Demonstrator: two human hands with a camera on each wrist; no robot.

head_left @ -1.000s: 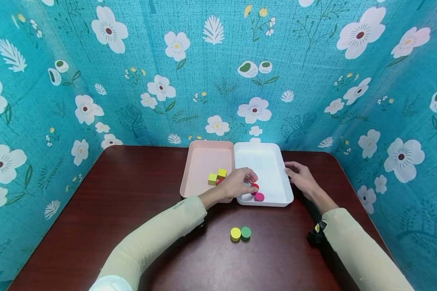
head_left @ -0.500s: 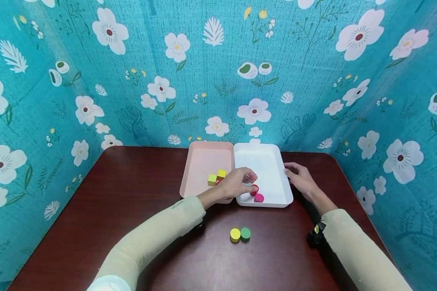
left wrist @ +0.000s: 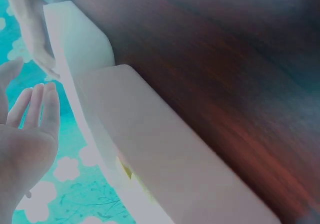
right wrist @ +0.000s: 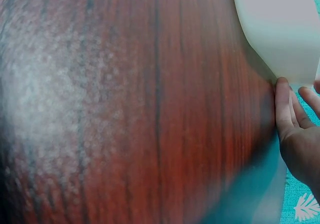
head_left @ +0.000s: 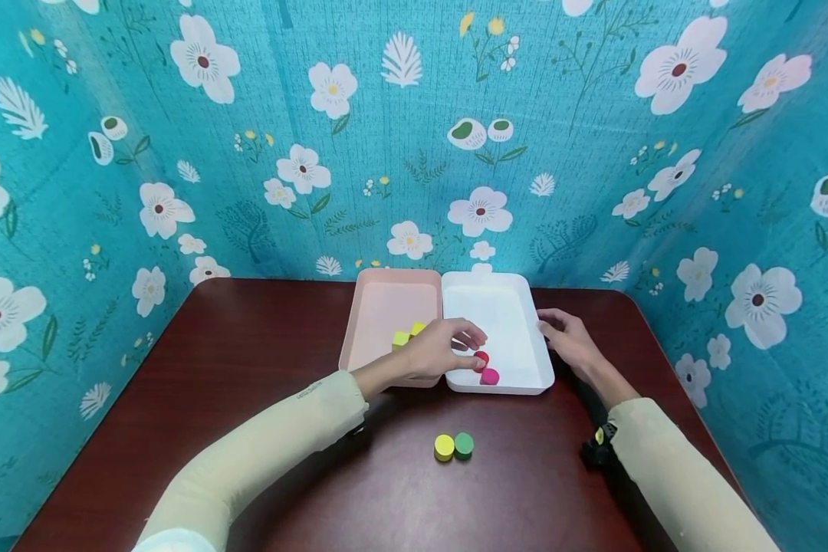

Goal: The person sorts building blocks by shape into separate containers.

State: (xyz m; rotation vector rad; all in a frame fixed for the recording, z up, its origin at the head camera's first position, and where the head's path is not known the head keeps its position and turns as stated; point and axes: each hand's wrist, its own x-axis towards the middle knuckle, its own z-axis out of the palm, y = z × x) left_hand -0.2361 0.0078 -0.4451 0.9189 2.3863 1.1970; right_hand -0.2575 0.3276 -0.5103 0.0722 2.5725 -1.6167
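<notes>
My left hand (head_left: pixel 441 349) reaches over the near left corner of the white tray (head_left: pixel 500 389), thumb and fingers spread apart. A red disc (head_left: pixel 481 357) lies right at the thumb tip, close to a pink disc (head_left: pixel 490 376) inside that tray. In the left wrist view, the left hand (left wrist: pixel 30 149) shows a gap between thumb and fingers. My right hand (head_left: pixel 569 341) touches the white tray's right side. In the right wrist view, its extended fingers (right wrist: pixel 283 101) meet the tray's wall (right wrist: pixel 280 33).
The pink tray (head_left: pixel 379 303) adjoins the white one on the left and holds yellow-green cubes (head_left: pixel 402 338), partly hidden by the left hand. A yellow cylinder (head_left: pixel 444 447) and a green cylinder (head_left: pixel 464 445) stand side by side nearer on the dark wooden table (head_left: pixel 283 322).
My left forearm and wrist have shifted left, with the hand moving slightly left too. The red and pink discs stay inside the white tray. My right hand keeps its place.
</notes>
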